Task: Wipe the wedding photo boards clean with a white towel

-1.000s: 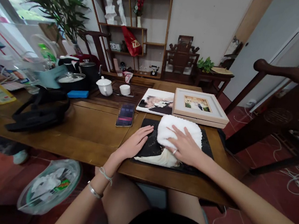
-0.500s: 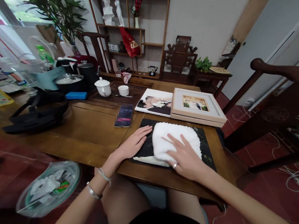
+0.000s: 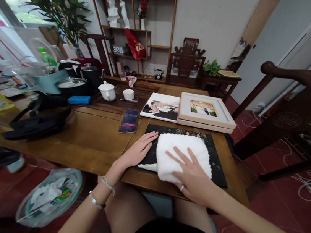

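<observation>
Two hands at one dark panel: right on the cloth, left at the edge.
My right hand lies palm down on one white cloth, fingers spread apart; my left hand rests flat at the 9 o'clock edge of the dark panel, fingers nearly together. The cloth lies over the panel's middle, hiding most of its surface; one pale strip shows at 8 o'clock. From the cloth: one phone at 10 o'clock, screen unreadable; one canvas print at 11, partly pixelated; one framed picture toward 1. The view cuts off both my arms.
</observation>
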`<state>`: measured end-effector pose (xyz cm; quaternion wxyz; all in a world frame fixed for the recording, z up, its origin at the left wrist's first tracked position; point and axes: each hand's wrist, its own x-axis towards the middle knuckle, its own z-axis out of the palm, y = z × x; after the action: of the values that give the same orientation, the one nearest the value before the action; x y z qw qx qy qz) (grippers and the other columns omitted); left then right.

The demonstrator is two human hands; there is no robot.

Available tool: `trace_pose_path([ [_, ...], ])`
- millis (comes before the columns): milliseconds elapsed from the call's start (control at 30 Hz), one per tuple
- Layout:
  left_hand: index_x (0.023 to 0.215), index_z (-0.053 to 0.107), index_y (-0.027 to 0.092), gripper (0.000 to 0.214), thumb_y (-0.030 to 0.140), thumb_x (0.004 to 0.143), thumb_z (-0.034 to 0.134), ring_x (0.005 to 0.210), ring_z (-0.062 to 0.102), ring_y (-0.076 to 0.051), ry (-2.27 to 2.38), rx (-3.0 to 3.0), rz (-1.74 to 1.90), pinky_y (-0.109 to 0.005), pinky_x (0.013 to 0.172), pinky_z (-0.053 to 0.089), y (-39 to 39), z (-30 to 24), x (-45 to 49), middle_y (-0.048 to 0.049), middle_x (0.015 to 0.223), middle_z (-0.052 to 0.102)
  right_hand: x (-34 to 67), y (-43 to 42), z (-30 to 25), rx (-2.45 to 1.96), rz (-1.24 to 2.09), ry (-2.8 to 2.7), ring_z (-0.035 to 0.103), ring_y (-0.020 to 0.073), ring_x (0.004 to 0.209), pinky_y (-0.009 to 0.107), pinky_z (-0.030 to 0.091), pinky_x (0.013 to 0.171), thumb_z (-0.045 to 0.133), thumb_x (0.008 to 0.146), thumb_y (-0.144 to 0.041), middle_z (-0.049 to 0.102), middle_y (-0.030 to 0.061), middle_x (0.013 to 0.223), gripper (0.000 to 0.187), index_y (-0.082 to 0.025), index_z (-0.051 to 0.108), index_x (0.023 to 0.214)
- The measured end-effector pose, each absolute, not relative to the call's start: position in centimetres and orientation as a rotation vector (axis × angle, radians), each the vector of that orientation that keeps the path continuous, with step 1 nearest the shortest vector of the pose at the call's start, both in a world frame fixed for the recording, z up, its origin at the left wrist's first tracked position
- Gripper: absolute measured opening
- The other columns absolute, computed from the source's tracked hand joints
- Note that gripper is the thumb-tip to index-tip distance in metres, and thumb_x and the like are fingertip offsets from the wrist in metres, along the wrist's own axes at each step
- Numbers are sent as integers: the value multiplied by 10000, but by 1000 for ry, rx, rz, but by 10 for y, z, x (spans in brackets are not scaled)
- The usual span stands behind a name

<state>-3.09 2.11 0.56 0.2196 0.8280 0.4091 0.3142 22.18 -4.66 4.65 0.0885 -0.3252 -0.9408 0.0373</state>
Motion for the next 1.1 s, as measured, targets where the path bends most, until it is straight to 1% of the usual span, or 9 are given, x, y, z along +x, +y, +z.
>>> trace_pose_path([
  [100, 1345, 467, 214, 407, 286, 972, 321, 1368, 342, -191, 1137, 2283, 864, -445, 1165, 250, 21, 6, -31, -68, 1450, 427, 225, -41, 48, -933, 150, -2802, 155, 308, 1407, 617, 115, 1096, 526, 843, -208, 298, 77, 1510, 235, -222, 670, 1029],
  [233, 1357, 452, 221, 412, 289, 975, 317, 1376, 329, -189, 1138, 2284, 853, -447, 1171, 235, 21, 5, -32, -60, 1464, 410, 248, 6, 45, -1092, 41, -2712, 229, 310, 1387, 629, 182, 1070, 448, 916, -262, 406, 141, 1444, 285, -195, 635, 1120],
  [333, 1362, 445, 234, 411, 289, 976, 314, 1374, 334, -190, 1123, 2294, 863, -460, 1169, 236, 22, 5, -33, -51, 1467, 408, 265, 32, 41, -1203, -45, -2650, 275, 324, 1368, 637, 217, 1049, 421, 940, -314, 498, 180, 1362, 317, -165, 633, 1123],
  [433, 1363, 443, 240, 411, 289, 977, 312, 1374, 333, -190, 1116, 2301, 866, -466, 1167, 238, 22, 4, -33, -47, 1468, 406, 270, 26, 38, -1192, -71, -2654, 256, 325, 1376, 632, 208, 1057, 434, 934, -303, 459, 173, 1398, 299, -166, 644, 1096],
  [667, 1354, 458, 199, 417, 289, 974, 312, 1374, 332, -185, 1139, 2296, 854, -433, 1171, 239, 22, 4, -32, -73, 1461, 412, 244, -61, 48, -937, 165, -2826, 119, 320, 1412, 640, 61, 1095, 537, 823, -198, 244, 47, 1531, 207, -230, 687, 962],
  [767, 1357, 456, 204, 419, 293, 974, 312, 1375, 332, -186, 1142, 2297, 851, -435, 1171, 239, 22, 5, -32, -70, 1461, 413, 245, -61, 51, -859, 233, -2855, 159, 299, 1408, 611, 73, 1112, 547, 811, -195, 278, 51, 1519, 221, -232, 686, 979],
  [867, 1364, 444, 232, 416, 296, 975, 313, 1374, 335, -190, 1128, 2302, 854, -454, 1168, 240, 22, 5, -32, -54, 1467, 406, 259, -27, 49, -932, 181, -2782, 214, 269, 1397, 579, 122, 1117, 515, 854, -227, 396, 110, 1456, 244, -213, 667, 1045],
  [967, 1366, 441, 242, 414, 296, 976, 313, 1372, 338, -192, 1119, 2309, 860, -463, 1164, 244, 22, 5, -33, -49, 1469, 404, 277, 14, 46, -1058, 85, -2696, 259, 271, 1382, 578, 173, 1104, 439, 921, -305, 488, 158, 1378, 301, -184, 642, 1108],
  [1100, 1366, 442, 220, 417, 291, 976, 313, 1376, 329, -183, 1138, 2304, 844, -443, 1171, 236, 21, 6, -32, -59, 1468, 404, 292, 32, 42, -1122, 33, -2662, 266, 271, 1379, 572, 194, 1102, 384, 951, -348, 472, 181, 1385, 349, -158, 625, 1118],
])
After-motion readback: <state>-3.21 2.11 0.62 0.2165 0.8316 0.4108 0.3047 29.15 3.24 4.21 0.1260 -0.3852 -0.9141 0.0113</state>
